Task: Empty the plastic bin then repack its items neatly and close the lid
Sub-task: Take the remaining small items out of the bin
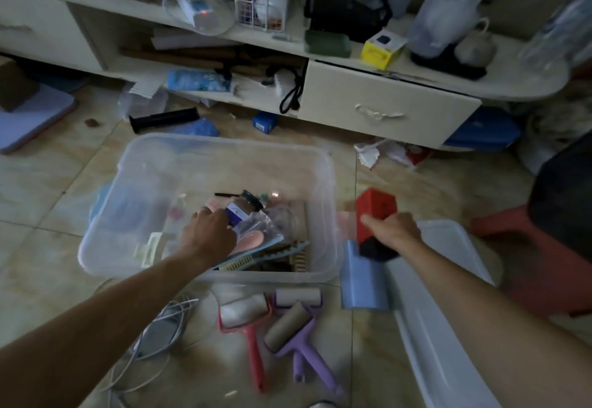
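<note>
The fingers of the left hand were curled down inside the plastic bin, and they touched a small jar with a blue label. I could not tell if they really held it. The jar lay just past the fingertips, tipped on its side, with its dark lid pointing away from the person. The left hand was much nearer to it than the other hand.

The fingers of the right hand gripped a red and black box, held up outside the bin, just beside its right wall.

The bin sat on the floor and was not empty yet. It looked about half done. Combs, a pink thing in a clear bag and small bits lay in its near right corner. The far left part looked bare.

On the floor near the person lay three lint rollers, some white wires, a blue sheet and the bin's lid
</note>
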Demonstrator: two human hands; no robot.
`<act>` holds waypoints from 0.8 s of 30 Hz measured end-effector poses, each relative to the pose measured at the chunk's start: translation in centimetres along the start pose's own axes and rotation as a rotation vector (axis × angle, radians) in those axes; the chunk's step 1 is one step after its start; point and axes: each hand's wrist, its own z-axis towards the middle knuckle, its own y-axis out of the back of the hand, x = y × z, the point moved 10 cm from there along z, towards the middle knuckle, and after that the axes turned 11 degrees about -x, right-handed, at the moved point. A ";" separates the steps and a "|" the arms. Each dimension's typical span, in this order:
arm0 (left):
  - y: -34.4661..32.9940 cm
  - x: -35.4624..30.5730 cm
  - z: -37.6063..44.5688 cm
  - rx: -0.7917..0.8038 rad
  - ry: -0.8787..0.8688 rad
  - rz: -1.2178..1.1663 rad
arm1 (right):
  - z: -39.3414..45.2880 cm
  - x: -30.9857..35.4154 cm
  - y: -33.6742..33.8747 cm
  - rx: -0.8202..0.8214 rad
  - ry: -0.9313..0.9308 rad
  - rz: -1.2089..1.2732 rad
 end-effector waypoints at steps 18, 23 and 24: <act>-4.8 6.5 1.2 0.266 0.252 -0.037 | -1.2 14.0 0.6 -0.033 0.469 -0.696; -6.1 6.7 1.4 0.306 0.296 -0.193 | -11.8 24.7 -7.4 0.101 0.944 -0.105; -6.8 6.8 1.4 0.320 0.325 -0.235 | -12.8 24.9 -11.1 0.192 0.956 -0.059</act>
